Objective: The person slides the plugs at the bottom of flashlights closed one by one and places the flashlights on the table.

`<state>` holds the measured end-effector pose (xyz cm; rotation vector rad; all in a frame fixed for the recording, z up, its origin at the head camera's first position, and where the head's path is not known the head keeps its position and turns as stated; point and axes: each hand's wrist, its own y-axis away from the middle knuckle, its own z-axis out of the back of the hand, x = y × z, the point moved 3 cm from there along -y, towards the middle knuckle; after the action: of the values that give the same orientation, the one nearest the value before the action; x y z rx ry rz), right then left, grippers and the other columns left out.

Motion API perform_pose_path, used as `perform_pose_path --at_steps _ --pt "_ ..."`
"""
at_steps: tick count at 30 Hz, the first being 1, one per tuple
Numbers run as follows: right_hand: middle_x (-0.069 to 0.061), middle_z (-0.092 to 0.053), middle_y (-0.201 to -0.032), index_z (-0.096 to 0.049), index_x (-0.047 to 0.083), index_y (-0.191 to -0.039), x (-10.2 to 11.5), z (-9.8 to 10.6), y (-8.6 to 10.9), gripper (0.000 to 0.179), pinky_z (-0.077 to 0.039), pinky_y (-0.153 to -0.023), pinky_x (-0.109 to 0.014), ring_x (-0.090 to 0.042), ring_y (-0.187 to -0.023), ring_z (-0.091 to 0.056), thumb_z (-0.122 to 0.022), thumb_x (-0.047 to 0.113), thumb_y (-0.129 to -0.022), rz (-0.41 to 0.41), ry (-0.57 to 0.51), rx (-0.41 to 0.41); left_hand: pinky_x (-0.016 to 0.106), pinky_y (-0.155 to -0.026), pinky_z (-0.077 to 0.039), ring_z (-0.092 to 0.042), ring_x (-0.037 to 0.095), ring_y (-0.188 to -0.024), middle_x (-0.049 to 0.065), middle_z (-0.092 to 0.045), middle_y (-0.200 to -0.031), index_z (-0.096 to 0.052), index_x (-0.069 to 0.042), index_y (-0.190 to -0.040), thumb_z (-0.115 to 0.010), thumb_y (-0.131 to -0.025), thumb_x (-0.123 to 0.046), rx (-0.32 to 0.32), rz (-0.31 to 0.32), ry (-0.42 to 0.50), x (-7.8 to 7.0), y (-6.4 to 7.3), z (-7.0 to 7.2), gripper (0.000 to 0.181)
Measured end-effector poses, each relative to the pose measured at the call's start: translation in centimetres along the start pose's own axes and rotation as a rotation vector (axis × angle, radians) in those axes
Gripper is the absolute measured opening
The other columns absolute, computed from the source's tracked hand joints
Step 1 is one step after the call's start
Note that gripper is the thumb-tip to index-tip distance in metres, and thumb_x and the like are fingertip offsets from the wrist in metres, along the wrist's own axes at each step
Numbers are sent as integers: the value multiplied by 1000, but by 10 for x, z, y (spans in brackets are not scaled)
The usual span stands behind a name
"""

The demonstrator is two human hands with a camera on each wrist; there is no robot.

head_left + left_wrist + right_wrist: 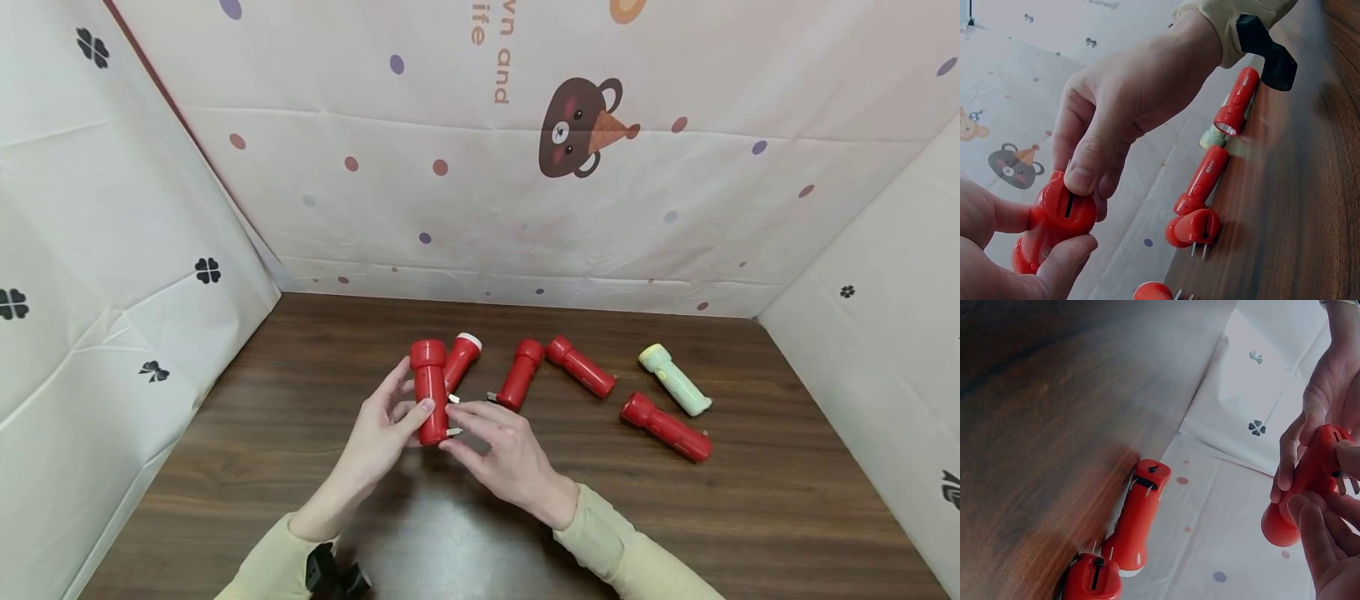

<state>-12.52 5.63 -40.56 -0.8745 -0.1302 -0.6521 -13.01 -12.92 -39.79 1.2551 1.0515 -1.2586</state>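
Note:
My left hand point(386, 429) grips a red flashlight point(430, 385) above the table, its wide head pointing away from me. Metal plug prongs point(454, 432) stick out sideways near its tail. At that tail end, my right hand point(506, 450) pinches the body between thumb and fingers. In the left wrist view, the right thumb point(1082, 178) presses on the tail face beside a dark slot point(1070, 204). The right wrist view shows the flashlight point(1310, 469) tilted, with both hands around it and prongs point(1342, 485) out.
Just behind the held one lies a red flashlight with a white rim point(463, 357). To the right on the brown table point(300, 367) lie more red flashlights point(521, 373) and a pale green one point(678, 385). Patterned white sheets point(360, 208) stand at the back and sides.

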Motion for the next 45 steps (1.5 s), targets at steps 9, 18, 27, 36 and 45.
perform_pose_path --at_steps 9,18,27,36,45 --pt "-7 -81 -113 -79 5 -120 0 -1 0 46 -64 -92 -29 -15 -104 -77 -94 16 -77 1 3 -14 26 -71 -65 -71 24 -112 26 -53 -150 -24 -10 -167 -66 -100 -4 -2 -6 -10 0 0 0 79" --pt "-7 -81 -112 -78 4 -119 1 -3 0 46 -64 -91 -29 -16 -103 -78 -94 18 -78 19 15 -36 26 -71 -65 -71 17 -107 25 -53 -150 -24 -11 -168 -65 -101 -3 -9 -5 3 1 1 0 79" --pt "-7 -82 -108 -79 4 -115 3 -3 -3 46 -63 -89 -27 -16 -99 -78 -95 16 -75 38 38 -71 26 -73 -66 -72 16 -106 25 -53 -149 -23 -11 -168 -65 -101 -4 -13 0 9 1 0 -1 79" --pt "-7 -82 -108 -79 4 -115 3 -5 -2 46 -63 -88 -27 -16 -99 -78 -96 16 -74 27 53 -82 26 -72 -66 -71 13 -105 25 -52 -151 -22 -11 -168 -64 -101 -3 -14 1 14 0 0 -2 79" --pt "-6 -82 -108 -79 5 -115 4 -6 -2 47 -64 -87 -27 -15 -98 -78 -96 17 -73 5 52 -83 23 -69 -64 -70 2 -96 25 -52 -151 -22 -10 -168 -64 -102 -3 -24 12 16 2 0 -3 79"
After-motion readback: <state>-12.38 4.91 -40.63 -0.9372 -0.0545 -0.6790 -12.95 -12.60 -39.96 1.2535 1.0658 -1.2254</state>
